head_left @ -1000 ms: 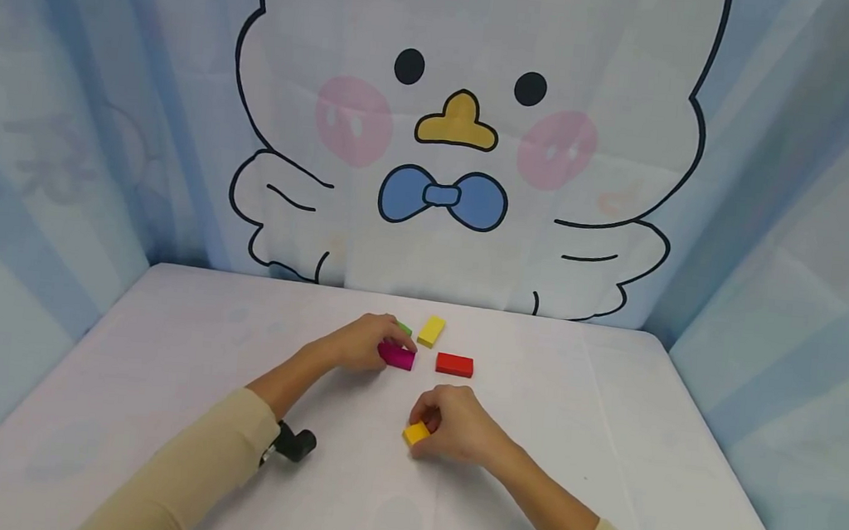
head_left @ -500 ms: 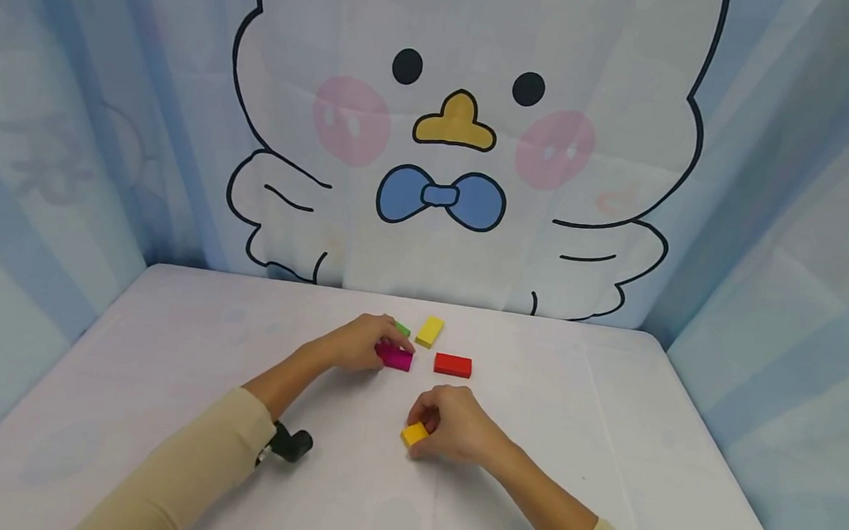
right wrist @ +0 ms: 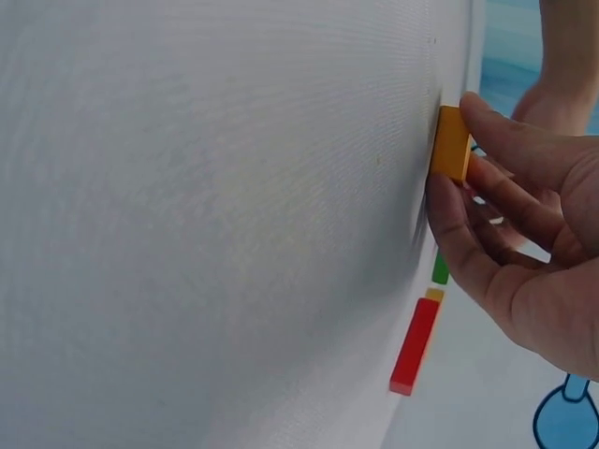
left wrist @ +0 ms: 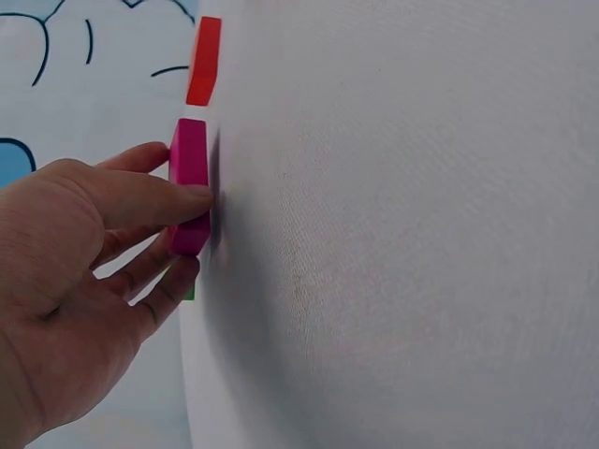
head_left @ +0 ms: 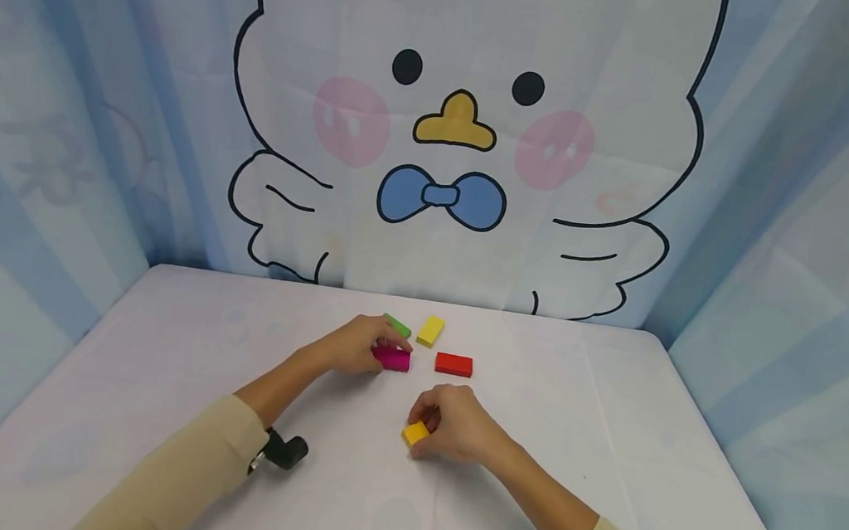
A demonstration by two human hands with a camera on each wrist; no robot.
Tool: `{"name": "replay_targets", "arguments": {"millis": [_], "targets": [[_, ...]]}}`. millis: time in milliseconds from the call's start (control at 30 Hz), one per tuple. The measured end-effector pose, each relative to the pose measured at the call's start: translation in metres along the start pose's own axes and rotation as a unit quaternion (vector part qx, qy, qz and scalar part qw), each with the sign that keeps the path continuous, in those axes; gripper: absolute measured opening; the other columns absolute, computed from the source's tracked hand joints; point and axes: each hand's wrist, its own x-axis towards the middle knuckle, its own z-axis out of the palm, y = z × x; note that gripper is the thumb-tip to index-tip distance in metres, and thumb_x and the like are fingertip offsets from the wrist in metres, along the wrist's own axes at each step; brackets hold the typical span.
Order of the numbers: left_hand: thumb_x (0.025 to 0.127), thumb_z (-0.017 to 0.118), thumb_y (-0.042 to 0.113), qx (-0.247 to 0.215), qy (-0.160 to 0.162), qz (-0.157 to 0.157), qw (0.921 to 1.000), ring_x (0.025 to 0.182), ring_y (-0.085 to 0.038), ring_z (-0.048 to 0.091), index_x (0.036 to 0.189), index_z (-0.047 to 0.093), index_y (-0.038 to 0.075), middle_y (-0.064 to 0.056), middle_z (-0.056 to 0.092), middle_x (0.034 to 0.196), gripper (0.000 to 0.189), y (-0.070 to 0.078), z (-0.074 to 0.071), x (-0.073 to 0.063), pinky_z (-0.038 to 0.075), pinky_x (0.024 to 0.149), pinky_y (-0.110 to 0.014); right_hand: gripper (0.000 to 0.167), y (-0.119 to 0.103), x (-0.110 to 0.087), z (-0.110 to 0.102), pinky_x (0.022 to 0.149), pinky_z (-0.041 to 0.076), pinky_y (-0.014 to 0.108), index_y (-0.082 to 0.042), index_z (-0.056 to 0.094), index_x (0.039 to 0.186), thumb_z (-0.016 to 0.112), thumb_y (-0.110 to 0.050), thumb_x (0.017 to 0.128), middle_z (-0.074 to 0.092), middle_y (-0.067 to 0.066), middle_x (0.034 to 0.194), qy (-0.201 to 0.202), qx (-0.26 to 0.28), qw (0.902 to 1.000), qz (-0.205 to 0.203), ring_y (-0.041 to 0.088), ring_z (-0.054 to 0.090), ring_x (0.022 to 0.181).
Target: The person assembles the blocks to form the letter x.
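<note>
Below frame centre, the left hand (head_left: pixel 358 345) pinches a magenta oblong block (head_left: pixel 396 360), the right hand (head_left: pixel 459 422) an orange oblong block (right wrist: pixel 451 143), I think for steadiness.

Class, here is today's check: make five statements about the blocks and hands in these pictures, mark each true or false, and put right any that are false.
1. The left hand holds the magenta block, and the right hand the orange block. True.
2. The orange block is farther from the person than the magenta block. False: it is nearer.
3. The red block is held by neither hand. True.
4. The green block lies beyond the magenta block. True.
5. The magenta block rests on the red block. False: a gap separates them.
</note>
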Motion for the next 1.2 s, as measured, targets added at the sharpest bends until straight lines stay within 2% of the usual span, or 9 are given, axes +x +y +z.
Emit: {"name": "replay_targets", "arguments": {"millis": [167, 300, 400, 567, 700, 867, 1067, 1200], "targets": [[0.087, 0.080, 0.002, 0.000, 0.007, 0.002, 1.0000, 0.110, -0.020, 0.059, 0.129, 0.075, 0.024, -0.003, 0.064, 0.120, 0.047, -0.001, 0.000, -0.007, 0.060, 0.093, -0.036, 0.031, 0.000, -0.002, -0.002, 0.072, 0.055, 0.020, -0.012, 0.076, 0.099, 0.095, -0.015, 0.076, 0.068, -0.004, 0.090, 0.006, -0.002, 1.0000, -0.005, 0.013, 0.062, 0.082], [0.088, 0.080, 0.003, -0.006, 0.011, -0.014, 0.9998, 0.111, -0.021, 0.059, 0.130, 0.074, 0.024, -0.004, 0.065, 0.125, 0.047, 0.000, 0.001, -0.013, 0.060, 0.094, -0.036, 0.031, 0.002, -0.007, -0.004, 0.072, 0.055, 0.021, -0.012, 0.076, 0.104, 0.093, -0.016, 0.078, 0.070, -0.004, 0.095, 0.018, -0.005, 0.9998, -0.010, 0.016, 0.064, 0.087], [0.088, 0.080, 0.004, -0.007, 0.010, -0.025, 0.9996, 0.112, -0.020, 0.059, 0.131, 0.074, 0.024, -0.004, 0.065, 0.126, 0.047, 0.001, 0.003, -0.018, 0.060, 0.093, -0.035, 0.026, 0.006, -0.013, -0.006, 0.073, 0.056, 0.023, -0.012, 0.077, 0.106, 0.089, -0.014, 0.083, 0.072, -0.002, 0.100, 0.026, -0.013, 0.9989, -0.036, 0.018, 0.065, 0.090], [0.087, 0.081, 0.004, -0.004, 0.014, -0.027, 0.9995, 0.106, -0.018, 0.059, 0.130, 0.075, 0.023, -0.002, 0.065, 0.116, 0.047, 0.004, 0.004, -0.027, 0.060, 0.090, -0.034, 0.022, 0.014, -0.022, -0.011, 0.083, 0.062, 0.032, -0.012, 0.077, 0.111, 0.077, -0.004, 0.091, 0.074, -0.002, 0.110, 0.028, -0.037, 0.9950, -0.089, 0.019, 0.068, 0.098], [0.087, 0.082, 0.005, -0.009, 0.020, -0.032, 0.9992, 0.104, -0.016, 0.058, 0.129, 0.075, 0.024, 0.001, 0.064, 0.112, 0.047, 0.007, 0.007, -0.034, 0.059, 0.089, -0.033, 0.030, 0.019, -0.031, -0.013, 0.096, 0.060, 0.039, -0.013, 0.076, 0.122, 0.069, -0.002, 0.096, 0.072, -0.004, 0.127, 0.006, -0.067, 0.9919, -0.107, 0.019, 0.067, 0.118], [0.086, 0.083, 0.005, -0.019, 0.023, -0.025, 0.9992, 0.103, -0.016, 0.058, 0.130, 0.075, 0.022, 0.001, 0.064, 0.112, 0.048, 0.010, 0.009, -0.044, 0.059, 0.087, -0.032, 0.043, 0.024, -0.044, -0.011, 0.115, 0.047, 0.046, -0.019, 0.068, 0.140, 0.064, -0.005, 0.100, 0.060, -0.007, 0.149, -0.037, -0.085, 0.9871, -0.131, 0.019, 0.056, 0.140], [0.085, 0.083, 0.005, -0.026, 0.038, -0.018, 0.9988, 0.099, -0.016, 0.058, 0.131, 0.074, 0.022, 0.002, 0.063, 0.109, 0.050, 0.013, 0.015, -0.059, 0.059, 0.083, -0.031, 0.053, 0.027, -0.055, -0.008, 0.122, 0.038, 0.050, -0.025, 0.050, 0.156, 0.060, -0.013, 0.105, 0.041, -0.013, 0.165, -0.083, -0.120, 0.9765, -0.158, 0.021, 0.039, 0.154], [0.085, 0.084, 0.006, -0.032, 0.052, -0.028, 0.9978, 0.099, -0.016, 0.058, 0.131, 0.074, 0.022, 0.001, 0.063, 0.109, 0.050, 0.018, 0.019, -0.069, 0.059, 0.082, -0.032, 0.059, 0.027, -0.059, -0.008, 0.124, 0.031, 0.058, -0.028, 0.040, 0.162, 0.059, -0.020, 0.106, 0.031, -0.015, 0.170, -0.107, -0.144, 0.9723, -0.149, 0.027, 0.029, 0.159]]}}
